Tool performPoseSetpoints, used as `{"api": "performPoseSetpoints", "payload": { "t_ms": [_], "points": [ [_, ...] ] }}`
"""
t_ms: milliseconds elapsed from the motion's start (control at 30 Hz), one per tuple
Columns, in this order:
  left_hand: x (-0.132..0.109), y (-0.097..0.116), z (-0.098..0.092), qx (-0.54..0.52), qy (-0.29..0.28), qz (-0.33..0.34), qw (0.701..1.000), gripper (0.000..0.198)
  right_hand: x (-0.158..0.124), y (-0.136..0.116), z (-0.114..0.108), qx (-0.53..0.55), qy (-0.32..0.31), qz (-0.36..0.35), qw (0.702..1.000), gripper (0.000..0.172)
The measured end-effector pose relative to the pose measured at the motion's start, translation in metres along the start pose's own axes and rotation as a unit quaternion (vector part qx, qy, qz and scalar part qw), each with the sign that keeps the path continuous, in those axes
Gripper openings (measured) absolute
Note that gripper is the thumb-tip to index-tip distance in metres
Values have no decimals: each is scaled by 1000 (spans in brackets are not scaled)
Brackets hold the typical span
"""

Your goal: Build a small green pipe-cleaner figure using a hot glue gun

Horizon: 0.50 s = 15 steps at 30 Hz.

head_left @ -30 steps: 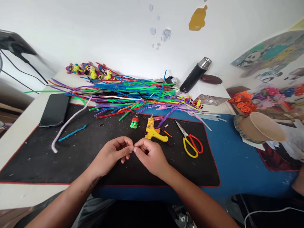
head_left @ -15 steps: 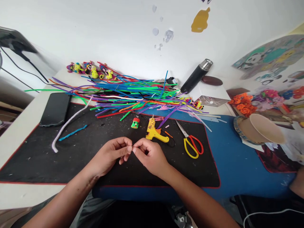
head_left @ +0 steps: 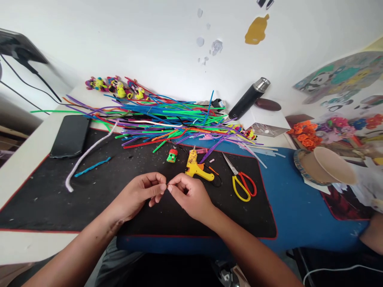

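Note:
Both hands meet over the black mat [head_left: 98, 207]. My left hand [head_left: 146, 190] pinches thumb against forefinger, and my right hand [head_left: 190, 195] does the same right beside it. Whatever lies between the fingertips is too small to make out. Just beyond them are a small green and red figure [head_left: 172, 156] and a yellow glue gun [head_left: 197, 167]. Scissors with one red and one yellow handle [head_left: 241, 183] lie to the right. On the left rest a twisted blue piece [head_left: 92, 167] and a long pale lilac stem [head_left: 86, 153].
Colourful pipe cleaners [head_left: 161, 115] spread across the back, near several small figures [head_left: 119, 87]. A phone [head_left: 69, 136] lies at left. A black flask [head_left: 248, 99] leans at back right; a beige bowl [head_left: 332, 165] and another person's arm [head_left: 372, 235] are at far right.
The camera view has shifted slightly, so the surroundings sit a little lower and to the right. The hands keep nearly the same pinched pose.

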<state>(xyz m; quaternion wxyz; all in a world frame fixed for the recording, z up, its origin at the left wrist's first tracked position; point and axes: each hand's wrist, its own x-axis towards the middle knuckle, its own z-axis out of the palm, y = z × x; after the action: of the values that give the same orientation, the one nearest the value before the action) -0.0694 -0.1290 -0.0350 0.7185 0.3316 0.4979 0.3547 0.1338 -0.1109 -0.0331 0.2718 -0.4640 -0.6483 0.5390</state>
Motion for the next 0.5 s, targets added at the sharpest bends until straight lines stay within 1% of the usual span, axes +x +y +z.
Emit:
{"api": "performPoseSetpoints", "payload": {
  "t_ms": [133, 233, 500],
  "points": [
    [0, 1, -5, -9, -7, -6, 1000, 43, 3, -4, 0, -8, -3, -10, 1000, 13],
    [0, 2, -7, -37, -11, -9, 999, 45, 6, -8, 1, -3, 1, -17, 1000, 13],
    [3, 0, -11, -89, -14, 14, 996, 42, 11, -13, 3, 12, -4, -7, 1000, 16]
  ]
}}
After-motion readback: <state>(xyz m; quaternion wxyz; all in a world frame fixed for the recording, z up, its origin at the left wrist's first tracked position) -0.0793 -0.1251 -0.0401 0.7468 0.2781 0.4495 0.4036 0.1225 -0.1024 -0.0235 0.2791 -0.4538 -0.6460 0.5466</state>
